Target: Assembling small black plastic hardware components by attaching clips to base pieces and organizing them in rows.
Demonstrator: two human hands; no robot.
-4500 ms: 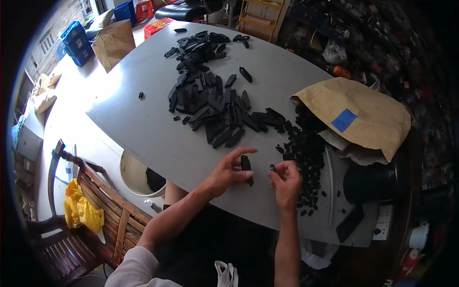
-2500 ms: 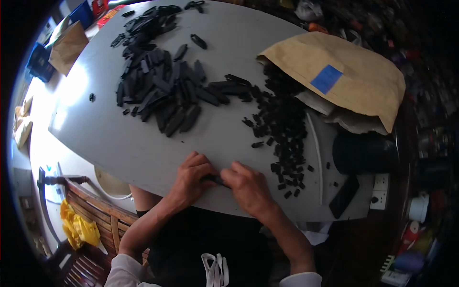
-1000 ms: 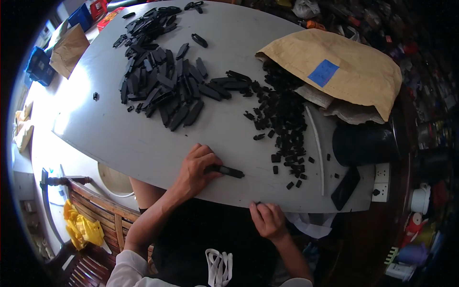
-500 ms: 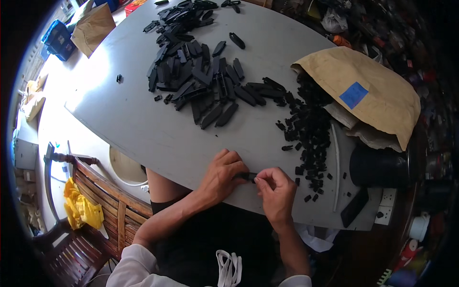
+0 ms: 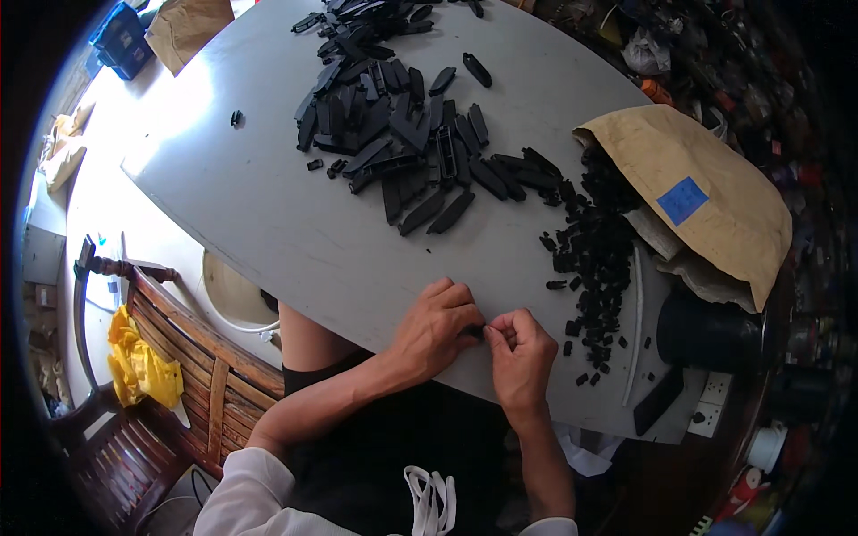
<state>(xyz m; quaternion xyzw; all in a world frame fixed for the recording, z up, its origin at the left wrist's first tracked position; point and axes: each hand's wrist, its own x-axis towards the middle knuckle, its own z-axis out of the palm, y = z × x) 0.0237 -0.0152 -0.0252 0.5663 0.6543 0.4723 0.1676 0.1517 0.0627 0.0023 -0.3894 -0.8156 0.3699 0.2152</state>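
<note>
Near the table's front edge, my left hand (image 5: 436,329) is closed around a black plastic piece (image 5: 473,330), most of it hidden by the fingers. My right hand (image 5: 522,355) meets it from the right, thumb and fingertips pinched at the piece's end; whether a second small part is between them is hidden. Beyond my hands lies a heap of long black plastic pieces (image 5: 414,134), narrow with slanted ends, some showing hollow undersides. To the right of my hands spreads a pile of small black plastic parts (image 5: 594,268).
A brown paper bag (image 5: 715,192) with a blue patch lies open beside the small parts. Near it are a white strip (image 5: 635,326), a black phone-like slab (image 5: 659,402) and a dark container (image 5: 706,330). A wooden chair (image 5: 201,366) holding a yellow bag (image 5: 143,362) stands left.
The view has shifted, so the table's contents sit a little farther right in it. My two hands have come closer together, and less of the black piece shows between them.
</note>
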